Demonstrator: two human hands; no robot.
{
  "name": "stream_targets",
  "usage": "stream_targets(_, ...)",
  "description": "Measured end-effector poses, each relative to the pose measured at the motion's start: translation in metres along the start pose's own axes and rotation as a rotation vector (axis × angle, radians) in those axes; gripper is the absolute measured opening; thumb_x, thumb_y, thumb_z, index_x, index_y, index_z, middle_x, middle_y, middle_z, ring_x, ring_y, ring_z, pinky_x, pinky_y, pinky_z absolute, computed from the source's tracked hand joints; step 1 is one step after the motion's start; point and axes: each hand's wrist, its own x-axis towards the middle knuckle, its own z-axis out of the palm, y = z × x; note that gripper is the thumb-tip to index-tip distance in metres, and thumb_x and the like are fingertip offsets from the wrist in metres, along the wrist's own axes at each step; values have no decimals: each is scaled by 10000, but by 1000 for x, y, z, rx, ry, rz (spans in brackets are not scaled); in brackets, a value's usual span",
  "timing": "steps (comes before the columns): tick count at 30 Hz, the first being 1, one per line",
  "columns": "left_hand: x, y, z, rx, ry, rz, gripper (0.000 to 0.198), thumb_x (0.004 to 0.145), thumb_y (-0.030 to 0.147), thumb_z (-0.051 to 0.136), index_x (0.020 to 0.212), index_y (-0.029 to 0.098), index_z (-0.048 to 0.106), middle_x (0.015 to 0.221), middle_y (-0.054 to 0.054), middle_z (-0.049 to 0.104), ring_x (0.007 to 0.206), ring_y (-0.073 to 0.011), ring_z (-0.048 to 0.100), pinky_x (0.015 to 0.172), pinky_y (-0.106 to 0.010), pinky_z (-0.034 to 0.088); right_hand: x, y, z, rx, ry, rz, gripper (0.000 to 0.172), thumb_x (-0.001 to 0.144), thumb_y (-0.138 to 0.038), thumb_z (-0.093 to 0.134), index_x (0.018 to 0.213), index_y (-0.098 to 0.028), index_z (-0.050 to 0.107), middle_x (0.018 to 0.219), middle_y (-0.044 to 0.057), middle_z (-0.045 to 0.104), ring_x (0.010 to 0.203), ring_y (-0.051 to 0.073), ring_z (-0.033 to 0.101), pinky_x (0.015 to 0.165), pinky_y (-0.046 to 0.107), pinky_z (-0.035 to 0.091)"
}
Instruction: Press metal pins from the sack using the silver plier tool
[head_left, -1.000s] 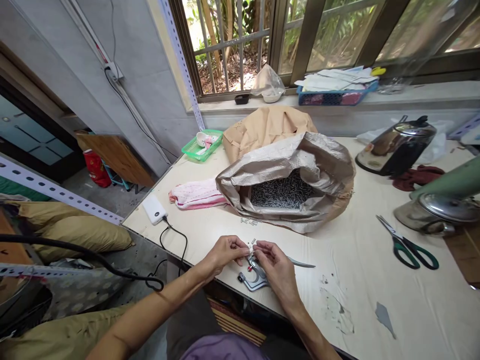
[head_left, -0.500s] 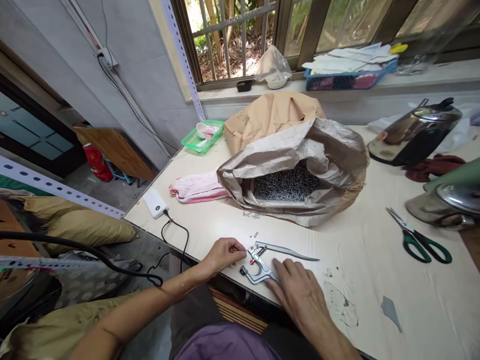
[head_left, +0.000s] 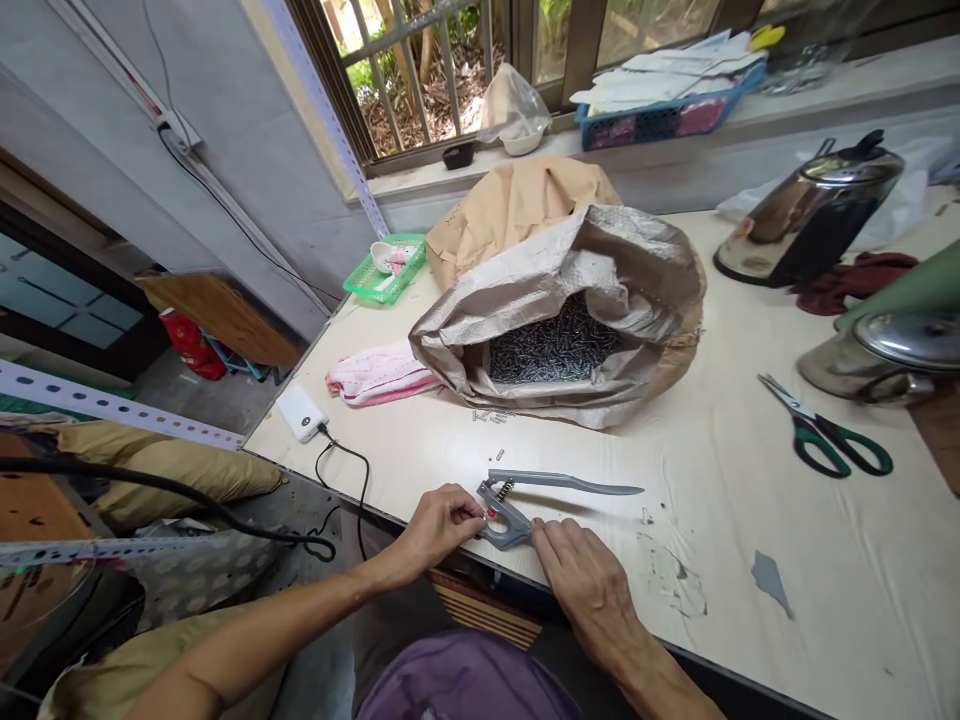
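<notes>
Grey snap-fastener pliers (head_left: 512,520) with a coil spring and a small red part lie at the table's near edge, the long upper handle swung up and away from the body. My right hand (head_left: 581,575) grips the lower handle, its fingers curled over it. At the jaw end, my left hand (head_left: 442,525) has thumb and fingertips pinched together close to the red part. Whatever sits between those fingertips is too small or hidden to make out. Beyond the pliers, several small metal springs (head_left: 493,415) lie before an open paper sack (head_left: 637,385) holding many similar dark metal pieces (head_left: 551,345).
Green-handled scissors (head_left: 825,430), a grey scrap (head_left: 771,583), an electric kettle (head_left: 814,215) and a metal mug (head_left: 870,360) are on the right. A white power bank (head_left: 301,411) with a cable, a pink-white towel (head_left: 386,375) and a green basket (head_left: 360,280) are on the left.
The pliers have rolled, so their body shows from another side. My right hand has closed round the lower handle, while my left stays pinched at the jaw. The camera view has shifted slightly.
</notes>
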Motion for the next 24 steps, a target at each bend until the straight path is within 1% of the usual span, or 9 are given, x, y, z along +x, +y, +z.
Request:
stream_targets(3,2,4,-2,56,-19,-35,90,696,170,571,681,135,653,690,-17,613,643,-114,538,611,-204,404,1,-1,1,-16,57,-3,249,860,-23,380,860,-154,592,676,19,539,655,147,441,634,301,322)
stream_targets(6,9,7,-4,131,-101,-133,86,660,157,570,660,123,649,645,9,591,581,-94,499,553,-190,370,4,1,3,-29,72,-26,231,853,-18,394,845,-146,586,667,14,522,647,150,422,631,299,304)
stream_targets(12,25,5,-6,181,-284,-346,83,592,182,598,554,109,600,444,66,434,496,-73,397,469,-184,268,7,9,11,69,-32,-32,227,826,-12,404,765,-180,544,691,15,525,649,151,422,644,298,297)
stream_targets(15,25,3,-5,167,-300,-401,90,579,191,594,543,108,599,431,69,417,472,-66,367,453,-188,254,8,14,12,138,-118,-3,140,839,-118,462,748,-202,528,716,11,545,675,156,453,666,307,315)
stream_targets(17,24,2,-5,145,-310,-420,101,579,202,587,557,106,612,441,66,437,466,-64,365,455,-189,267,9,21,12,186,-169,9,90,838,-274,514,877,-210,563,869,43,599,804,179,507,726,322,348)
stream_targets(19,22,1,-4,130,-309,-429,111,577,210,583,570,106,620,447,61,453,464,-64,370,462,-189,283,11,30,14,194,-194,13,433,792,-466,544,1128,-194,531,1147,121,574,1055,245,486,847,379,356)
stream_targets(21,22,0,-3,130,-297,-437,111,571,209,579,565,106,617,442,59,455,461,-65,374,463,-189,285,13,39,17,162,-202,22,750,726,-623,530,1295,-145,428,1332,186,459,1245,311,356,956,453,305)
stream_targets(22,22,-1,-3,132,-291,-439,109,568,209,576,558,106,613,438,57,453,460,-66,376,461,-189,283,13,43,20,149,-207,21,832,703,-669,517,1323,-127,401,1356,198,438,1283,326,314,986,474,279)
stream_targets(24,22,-3,-2,135,-285,-440,108,565,209,569,536,109,600,429,56,444,455,-65,374,457,-188,279,14,47,24,139,-232,10,854,699,-677,508,1333,-115,397,1328,192,474,1280,328,332,1012,489,257)
